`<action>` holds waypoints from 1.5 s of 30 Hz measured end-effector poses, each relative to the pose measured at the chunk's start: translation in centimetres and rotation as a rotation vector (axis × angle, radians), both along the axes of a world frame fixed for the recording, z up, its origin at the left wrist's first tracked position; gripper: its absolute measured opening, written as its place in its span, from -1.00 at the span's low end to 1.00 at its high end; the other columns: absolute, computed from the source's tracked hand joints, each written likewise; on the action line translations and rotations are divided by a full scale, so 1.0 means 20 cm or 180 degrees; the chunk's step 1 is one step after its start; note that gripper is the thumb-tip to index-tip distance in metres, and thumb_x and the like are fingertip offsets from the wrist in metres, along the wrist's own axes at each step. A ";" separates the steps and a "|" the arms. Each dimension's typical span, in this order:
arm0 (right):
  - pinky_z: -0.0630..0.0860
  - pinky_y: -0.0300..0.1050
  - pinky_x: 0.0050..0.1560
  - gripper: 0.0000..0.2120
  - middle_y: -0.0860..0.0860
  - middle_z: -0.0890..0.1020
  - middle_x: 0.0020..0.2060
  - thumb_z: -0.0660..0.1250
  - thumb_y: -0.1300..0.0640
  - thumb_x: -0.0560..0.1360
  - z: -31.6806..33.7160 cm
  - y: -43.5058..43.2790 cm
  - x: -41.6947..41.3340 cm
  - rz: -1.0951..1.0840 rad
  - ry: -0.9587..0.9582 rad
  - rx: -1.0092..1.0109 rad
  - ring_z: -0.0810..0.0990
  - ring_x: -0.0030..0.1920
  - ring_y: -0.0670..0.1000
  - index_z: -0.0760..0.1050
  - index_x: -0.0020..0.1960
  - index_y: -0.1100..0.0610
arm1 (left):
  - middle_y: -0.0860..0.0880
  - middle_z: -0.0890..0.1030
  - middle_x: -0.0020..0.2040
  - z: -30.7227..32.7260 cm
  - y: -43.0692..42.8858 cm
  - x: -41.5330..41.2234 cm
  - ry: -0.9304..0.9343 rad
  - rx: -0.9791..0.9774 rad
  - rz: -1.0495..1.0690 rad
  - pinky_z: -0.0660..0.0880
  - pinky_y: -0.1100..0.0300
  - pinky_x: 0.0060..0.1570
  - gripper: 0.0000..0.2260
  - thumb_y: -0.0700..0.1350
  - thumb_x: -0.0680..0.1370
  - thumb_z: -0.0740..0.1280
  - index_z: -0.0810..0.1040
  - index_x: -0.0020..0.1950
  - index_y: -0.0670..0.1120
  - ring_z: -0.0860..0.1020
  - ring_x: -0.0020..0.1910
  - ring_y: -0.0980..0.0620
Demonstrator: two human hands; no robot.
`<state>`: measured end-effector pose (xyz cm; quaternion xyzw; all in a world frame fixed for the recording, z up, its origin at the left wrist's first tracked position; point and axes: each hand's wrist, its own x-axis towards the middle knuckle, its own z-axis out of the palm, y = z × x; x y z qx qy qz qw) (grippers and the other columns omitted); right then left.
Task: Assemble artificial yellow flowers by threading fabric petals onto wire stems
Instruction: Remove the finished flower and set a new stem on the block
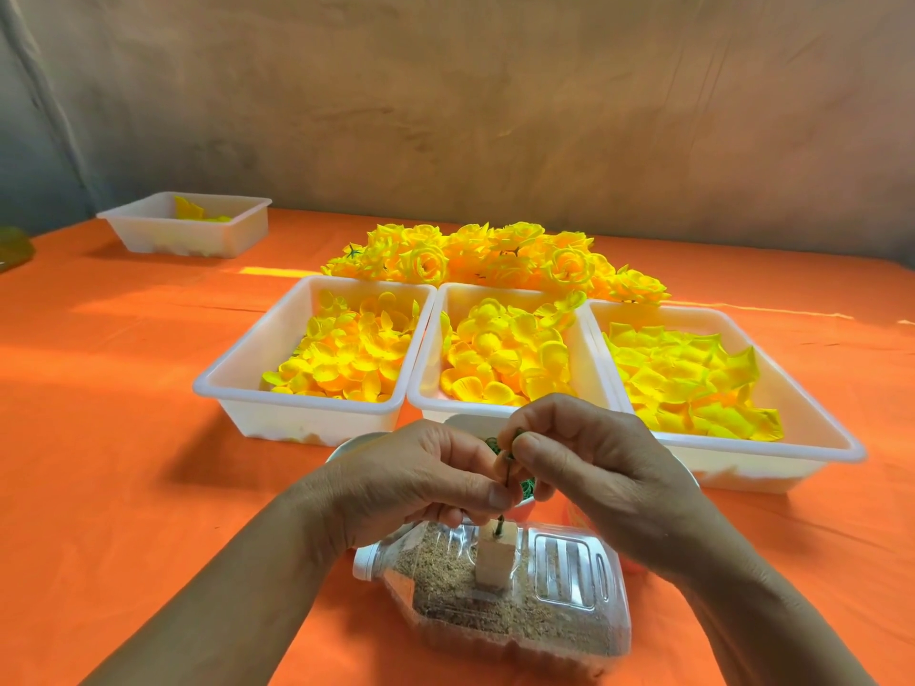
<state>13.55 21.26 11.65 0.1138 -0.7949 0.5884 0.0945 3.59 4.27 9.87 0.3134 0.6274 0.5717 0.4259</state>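
Thin dark wire stem (pixel 506 475) noted upright, its lower end apparently seated in a small pale block (pixel 492 561) on a sand-filled clear plastic bottle (pixel 569 601). It is pinched low by the left hand (pixel 421 482) and at its top by the right hand (pixel 594 467), where a bit of green shows between the fingers. Loose yellow fabric petals (pixel 500 358) lie in white plastic trays (pixel 431 358) just beyond. The stem is best steadied by the lower pinch and anything threaded slid straight down, so the wire is not bent.

Orange table (pixel 124 438): 4 white trays (pixel 297 407), flower pile (pixel 495 255), bottle (pixel 569 586).
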 end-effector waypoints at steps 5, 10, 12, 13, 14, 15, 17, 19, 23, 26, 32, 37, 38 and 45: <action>0.49 -0.18 -0.24 -0.86 0.24 0.63 -0.19 0.30 0.10 0.51 0.01 0.00 0.00 -0.0002 -0.0275 -0.0357 0.58 -0.22 -0.01 0.60 -0.08 0.13 | -0.05 0.61 -0.24 0.00 0.00 0.00 -0.0027 0.0012 0.0012 0.40 0.35 -0.33 -0.83 -0.05 0.28 0.53 0.70 -0.18 -0.06 0.52 -0.31 0.15; 0.49 -0.24 -0.29 -0.88 0.17 0.63 -0.25 0.41 0.12 0.47 -0.01 0.00 0.00 0.0005 -0.0787 -0.1153 0.59 -0.26 -0.02 0.60 -0.13 0.19 | 0.00 0.60 -0.31 0.01 0.00 0.01 -0.0065 0.0013 0.0014 0.40 0.37 -0.35 -0.92 -0.06 0.28 0.53 0.69 -0.29 -0.02 0.52 -0.33 0.17; 0.49 -0.25 -0.30 -0.88 0.11 0.64 -0.26 0.43 0.11 0.44 -0.01 0.00 0.00 0.0035 -0.0939 -0.1443 0.59 -0.28 -0.03 0.61 -0.13 0.17 | 0.03 0.60 -0.34 0.01 0.00 0.02 -0.0075 0.0002 0.0021 0.40 0.38 -0.36 -0.95 -0.12 0.34 0.50 0.68 -0.32 -0.01 0.53 -0.35 0.18; 0.49 -0.25 -0.30 -0.88 0.10 0.64 -0.26 0.45 0.11 0.43 -0.01 0.00 0.00 0.0045 -0.0981 -0.1545 0.59 -0.28 -0.03 0.61 -0.13 0.17 | 0.05 0.60 -0.36 0.01 0.00 0.02 -0.0078 -0.0009 0.0027 0.40 0.38 -0.37 -0.92 -0.14 0.36 0.48 0.67 -0.33 0.00 0.53 -0.36 0.19; 0.49 -0.25 -0.29 -0.86 0.10 0.63 -0.26 0.44 0.10 0.40 -0.02 0.00 0.00 0.0049 -0.1007 -0.1614 0.59 -0.28 -0.03 0.62 -0.13 0.17 | 0.06 0.60 -0.36 0.01 0.00 0.02 -0.0081 -0.0021 0.0035 0.40 0.39 -0.36 -0.91 -0.15 0.37 0.47 0.67 -0.34 0.00 0.52 -0.36 0.20; 0.49 -0.25 -0.29 -0.85 0.10 0.63 -0.26 0.43 0.08 0.38 -0.02 0.00 0.00 0.0049 -0.1019 -0.1649 0.59 -0.27 -0.03 0.63 -0.13 0.16 | 0.06 0.60 -0.37 0.02 0.00 0.02 -0.0083 -0.0032 0.0040 0.40 0.39 -0.36 -0.90 -0.15 0.37 0.46 0.67 -0.35 0.01 0.52 -0.36 0.21; 0.49 -0.25 -0.28 -0.85 0.09 0.63 -0.27 0.43 0.07 0.37 -0.02 -0.01 0.00 0.0063 -0.1002 -0.1653 0.58 -0.28 -0.03 0.64 -0.14 0.14 | 0.06 0.60 -0.36 0.02 0.00 0.02 -0.0095 -0.0032 0.0042 0.40 0.39 -0.36 -0.90 -0.15 0.37 0.46 0.67 -0.35 0.01 0.53 -0.36 0.21; 0.49 -0.25 -0.28 -0.87 0.08 0.62 -0.27 0.41 0.08 0.38 -0.02 -0.01 0.00 0.0092 -0.0968 -0.1632 0.57 -0.28 -0.04 0.65 -0.15 0.13 | 0.06 0.60 -0.36 0.02 0.00 0.02 -0.0104 -0.0033 0.0036 0.40 0.38 -0.35 -0.90 -0.15 0.37 0.47 0.67 -0.34 0.01 0.53 -0.37 0.21; 0.48 -0.26 -0.27 -0.87 0.08 0.61 -0.27 0.39 0.09 0.41 -0.02 -0.01 0.01 0.0125 -0.0893 -0.1522 0.56 -0.29 -0.04 0.64 -0.16 0.14 | 0.06 0.61 -0.36 0.02 0.00 0.02 -0.0114 -0.0039 0.0026 0.40 0.38 -0.34 -0.90 -0.15 0.37 0.46 0.68 -0.34 0.01 0.53 -0.38 0.22; 0.48 -0.26 -0.27 -0.86 0.09 0.61 -0.27 0.38 0.09 0.42 -0.02 -0.01 0.01 0.0153 -0.0832 -0.1449 0.55 -0.29 -0.05 0.63 -0.15 0.16 | 0.05 0.61 -0.36 0.02 0.00 0.03 -0.0108 -0.0034 0.0027 0.40 0.38 -0.34 -0.90 -0.15 0.37 0.46 0.68 -0.34 0.01 0.53 -0.37 0.21; 0.48 -0.27 -0.25 -0.85 0.04 0.64 -0.31 0.31 0.14 0.49 0.03 -0.02 0.02 -0.0129 -0.0155 -0.0264 0.58 -0.29 -0.10 0.58 -0.12 0.22 | 0.02 0.61 -0.33 0.01 0.00 0.02 -0.0110 0.0000 0.0102 0.40 0.38 -0.35 -0.92 -0.13 0.37 0.47 0.68 -0.33 0.00 0.54 -0.35 0.19; 0.49 -0.29 -0.25 -0.92 -0.12 0.65 -0.31 0.32 0.06 0.49 0.06 -0.02 0.04 -0.0433 0.0321 0.1203 0.62 -0.27 -0.12 0.59 -0.12 0.02 | -0.13 0.60 -0.23 0.00 0.00 0.02 -0.0120 -0.0024 0.0164 0.41 0.37 -0.34 -0.98 -0.12 0.36 0.49 0.70 -0.24 -0.05 0.54 -0.31 0.13; 0.48 -0.32 -0.25 -0.92 -0.14 0.65 -0.30 0.32 0.06 0.50 0.07 -0.02 0.04 -0.0456 0.0371 0.1328 0.62 -0.25 -0.13 0.59 -0.11 0.00 | -0.13 0.58 -0.22 -0.01 0.00 0.02 -0.0118 -0.0023 0.0167 0.41 0.37 -0.33 -0.95 -0.12 0.36 0.50 0.70 -0.21 -0.06 0.54 -0.29 0.11; 0.37 -0.52 -0.22 -0.92 -0.18 0.61 -0.17 0.44 0.05 0.46 0.00 0.00 0.05 -0.0677 0.0497 0.1922 0.57 -0.18 -0.25 0.57 -0.19 -0.09 | 0.00 0.64 -0.21 0.00 -0.02 0.01 0.0037 -0.0138 0.0062 0.39 0.30 -0.24 -0.87 -0.11 0.28 0.52 0.70 -0.19 0.02 0.55 -0.24 0.14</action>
